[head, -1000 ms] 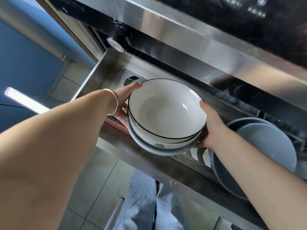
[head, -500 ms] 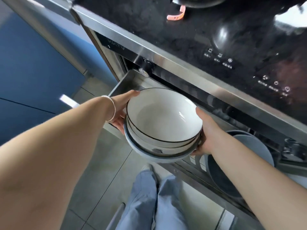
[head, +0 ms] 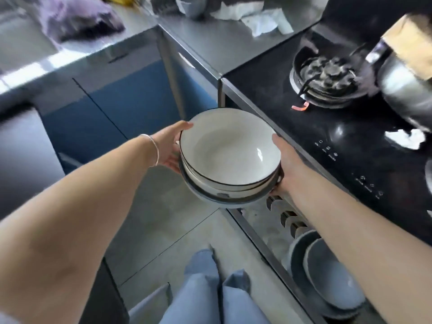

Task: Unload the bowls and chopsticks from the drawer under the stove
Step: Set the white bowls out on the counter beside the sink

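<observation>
A stack of bowls (head: 230,157), white inside with dark rims over a grey bottom one, is held in the air at the stove's left front corner. My left hand (head: 171,146) grips the stack's left side and my right hand (head: 286,162) its right side. Below to the right the steel drawer (head: 264,251) stands pulled out, with grey bowls (head: 327,274) leaning in its rack. I see no chopsticks.
The black glass stove (head: 339,141) carries a burner (head: 327,78) and a steel pot (head: 406,90) at the right. A grey countertop (head: 210,33) with crumpled paper (head: 257,17) runs behind. Blue cabinet fronts (head: 112,113) stand left. My legs are over the grey floor (head: 149,220).
Both hands have lifted the bowl stack up out of the drawer to stove height. The view has risen, so the stovetop and counter are in sight.
</observation>
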